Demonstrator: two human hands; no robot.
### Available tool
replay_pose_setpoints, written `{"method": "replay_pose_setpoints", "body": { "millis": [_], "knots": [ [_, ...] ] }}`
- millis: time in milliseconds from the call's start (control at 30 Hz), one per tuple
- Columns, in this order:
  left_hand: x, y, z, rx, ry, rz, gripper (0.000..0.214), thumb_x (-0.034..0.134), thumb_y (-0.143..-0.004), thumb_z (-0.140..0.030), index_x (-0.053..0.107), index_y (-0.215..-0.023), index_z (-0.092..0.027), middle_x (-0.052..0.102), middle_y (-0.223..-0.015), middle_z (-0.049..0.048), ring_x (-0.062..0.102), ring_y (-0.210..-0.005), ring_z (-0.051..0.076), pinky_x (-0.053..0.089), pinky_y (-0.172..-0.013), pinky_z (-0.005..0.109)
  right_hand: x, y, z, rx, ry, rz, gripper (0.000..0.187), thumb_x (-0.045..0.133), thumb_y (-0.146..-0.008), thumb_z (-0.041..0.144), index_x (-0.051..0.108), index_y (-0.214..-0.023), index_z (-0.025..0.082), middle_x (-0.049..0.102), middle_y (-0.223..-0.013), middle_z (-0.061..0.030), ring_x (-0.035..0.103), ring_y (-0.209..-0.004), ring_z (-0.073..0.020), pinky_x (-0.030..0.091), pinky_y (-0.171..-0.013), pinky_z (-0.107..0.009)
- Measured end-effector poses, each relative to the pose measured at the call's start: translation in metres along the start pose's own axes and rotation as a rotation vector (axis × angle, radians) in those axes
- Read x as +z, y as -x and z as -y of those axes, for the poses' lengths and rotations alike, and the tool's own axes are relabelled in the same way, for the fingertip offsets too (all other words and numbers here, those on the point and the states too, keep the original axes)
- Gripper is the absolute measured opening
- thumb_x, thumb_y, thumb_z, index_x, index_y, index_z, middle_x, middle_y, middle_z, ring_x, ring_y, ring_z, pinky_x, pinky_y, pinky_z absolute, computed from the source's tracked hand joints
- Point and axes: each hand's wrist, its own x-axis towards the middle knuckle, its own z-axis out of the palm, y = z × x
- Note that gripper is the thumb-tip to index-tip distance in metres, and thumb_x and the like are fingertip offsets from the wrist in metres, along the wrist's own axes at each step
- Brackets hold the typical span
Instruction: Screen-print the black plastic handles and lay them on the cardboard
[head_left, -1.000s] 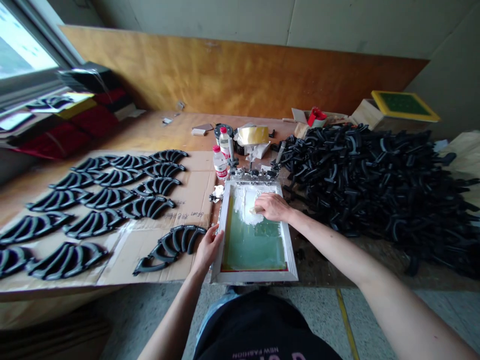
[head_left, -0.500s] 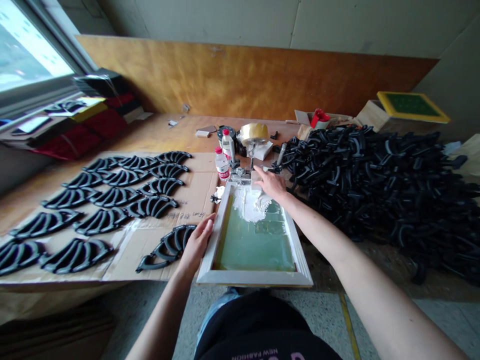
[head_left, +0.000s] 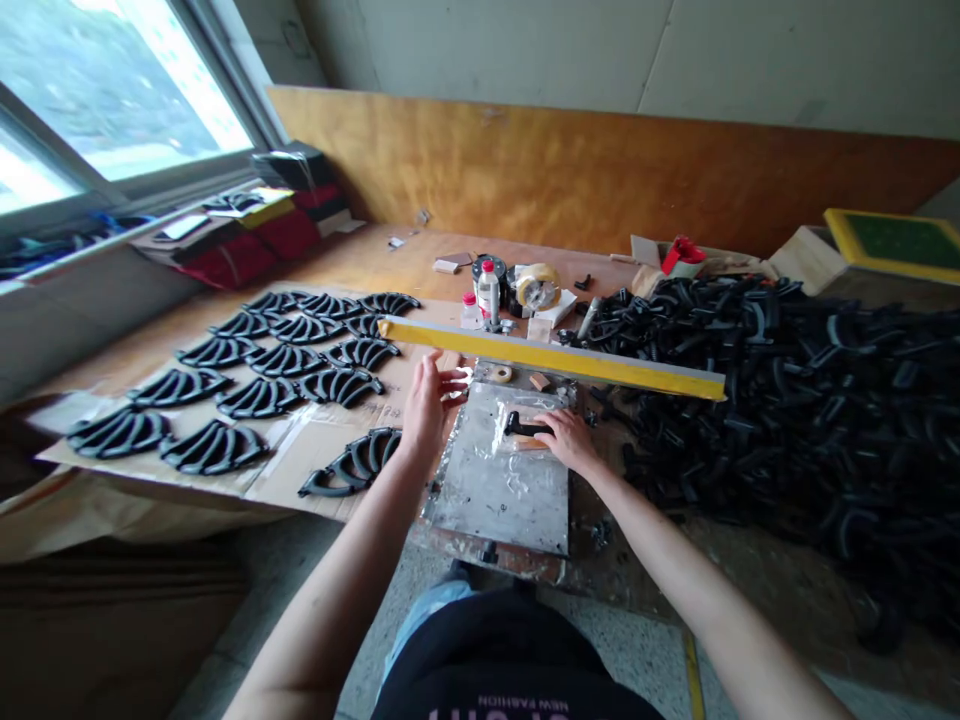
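The printing screen frame (head_left: 555,357) is tilted up and shows edge-on as a long yellow and grey bar over the bench. Just beneath its left end is my left hand (head_left: 431,400), fingers stretched out and its top touching the frame's underside. Below the frame lies a grey metal plate (head_left: 499,490) covered with clear film. On its far part sits a small black plastic part (head_left: 521,425). My right hand (head_left: 564,442) rests on the plate with its fingers closed on that part.
Rows of black curved parts (head_left: 262,370) lie on cardboard (head_left: 330,470) to the left. A big heap of black parts (head_left: 787,370) fills the right side. Bottles (head_left: 488,290), a tape roll (head_left: 536,288) and a second yellow-framed screen (head_left: 892,240) stand behind.
The screen went from flat to swung up. My right hand left the white ink at the screen's far end and now grips a black part on the plate. My left hand moved up under the frame.
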Motion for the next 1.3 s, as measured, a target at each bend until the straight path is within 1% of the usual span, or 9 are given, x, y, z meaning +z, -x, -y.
{"method": "replay_pose_setpoints", "body": {
  "millis": [200, 333, 467, 600, 733, 867, 1000, 1167, 1300],
  "knots": [
    [-0.023, 0.086, 0.075, -0.493, -0.168, 0.140, 0.070, 0.054, -0.076, -0.072, 0.060, -0.115, -0.014, 0.070, -0.092, 0.0118, 0.065, -0.074, 0.017, 0.049, -0.058, 0.025, -0.013, -0.007, 0.058, -0.187, -0.085, 0.034, 0.010, 0.059, -0.091, 0.026, 0.066, -0.089, 0.020, 0.067, -0.091, -0.0061, 0.057, -0.093, -0.0225, 0.043, -0.086, -0.035],
    [-0.052, 0.108, 0.097, -0.426, -0.062, -0.197, 0.066, 0.050, -0.073, -0.078, 0.058, -0.095, -0.017, 0.066, -0.078, 0.0063, 0.063, -0.064, 0.015, 0.045, -0.050, 0.023, 0.012, 0.006, 0.139, -0.474, -0.035, 0.118, 0.019, 0.052, -0.095, 0.031, 0.067, -0.092, 0.020, 0.065, -0.091, -0.0096, 0.054, -0.095, -0.0262, 0.040, -0.085, -0.039],
    [-0.134, 0.109, 0.106, -0.342, -0.192, -0.504, 0.060, 0.050, -0.072, -0.078, 0.052, -0.077, -0.018, 0.062, -0.067, 0.0032, 0.058, -0.056, 0.013, 0.043, -0.048, 0.022, 0.062, -0.003, 0.203, -0.575, -0.065, 0.231, 0.023, 0.050, -0.097, 0.036, 0.068, -0.104, 0.023, 0.065, -0.099, -0.0084, 0.054, -0.099, -0.0243, 0.040, -0.085, -0.037],
    [-0.231, 0.098, 0.119, -0.386, -0.328, -0.704, 0.065, 0.035, -0.074, -0.081, 0.049, -0.080, -0.018, 0.065, -0.075, 0.0081, 0.059, -0.058, 0.014, 0.047, -0.052, 0.026, 0.121, -0.052, 0.238, -0.483, -0.035, 0.303, 0.023, 0.053, -0.096, 0.034, 0.067, -0.112, 0.025, 0.065, -0.105, -0.0070, 0.052, -0.105, -0.0225, 0.040, -0.090, -0.035],
    [-0.291, 0.080, 0.130, -0.460, -0.419, -0.724, 0.059, 0.026, -0.082, -0.074, 0.047, -0.084, -0.019, 0.065, -0.078, 0.0087, 0.059, -0.060, 0.014, 0.048, -0.054, 0.026, 0.169, -0.095, 0.269, -0.385, 0.127, 0.383, 0.031, 0.059, -0.090, 0.045, 0.067, -0.112, 0.024, 0.065, -0.106, -0.0103, 0.049, -0.110, -0.0274, 0.039, -0.091, -0.040],
    [-0.315, 0.068, 0.132, -0.557, -0.551, -0.574, 0.053, 0.028, -0.087, -0.067, 0.050, -0.078, -0.020, 0.066, -0.069, 0.0078, 0.061, -0.057, 0.017, 0.047, -0.054, 0.029, 0.195, -0.108, 0.294, -0.322, 0.277, 0.463, 0.046, 0.070, -0.078, 0.055, 0.068, -0.103, 0.016, 0.064, -0.105, -0.0173, 0.048, -0.110, -0.0325, 0.036, -0.094, -0.046],
    [-0.336, 0.047, 0.120, -0.607, -0.766, -0.458, 0.050, 0.032, -0.089, -0.059, 0.056, -0.068, -0.021, 0.064, -0.056, 0.0086, 0.065, -0.064, 0.025, 0.048, -0.066, 0.036, 0.208, -0.110, 0.303, -0.233, 0.282, 0.439, 0.045, 0.066, -0.079, 0.058, 0.070, -0.098, 0.016, 0.064, -0.103, -0.0173, 0.049, -0.107, -0.0323, 0.037, -0.092, -0.045],
    [-0.365, -0.010, 0.095, -0.543, -1.028, -0.460, 0.043, 0.037, -0.090, -0.054, 0.063, -0.081, -0.020, 0.071, -0.085, 0.0178, 0.067, -0.090, 0.033, 0.046, -0.078, 0.042, 0.222, -0.121, 0.315, -0.076, 0.212, 0.387, 0.043, 0.060, -0.086, 0.054, 0.068, -0.111, 0.021, 0.062, -0.107, -0.0162, 0.049, -0.109, -0.0312, 0.039, -0.091, -0.044],
    [-0.361, -0.030, 0.084, -0.433, -1.158, -0.467, 0.039, 0.041, -0.091, -0.051, 0.063, -0.100, -0.021, 0.068, -0.101, 0.0161, 0.063, -0.098, 0.031, 0.044, -0.080, 0.040, 0.231, -0.132, 0.325, 0.053, 0.189, 0.389, 0.039, 0.057, -0.089, 0.051, 0.069, -0.111, 0.021, 0.061, -0.110, -0.0159, 0.051, -0.110, -0.0302, 0.038, -0.093, -0.044]
  ]
}}
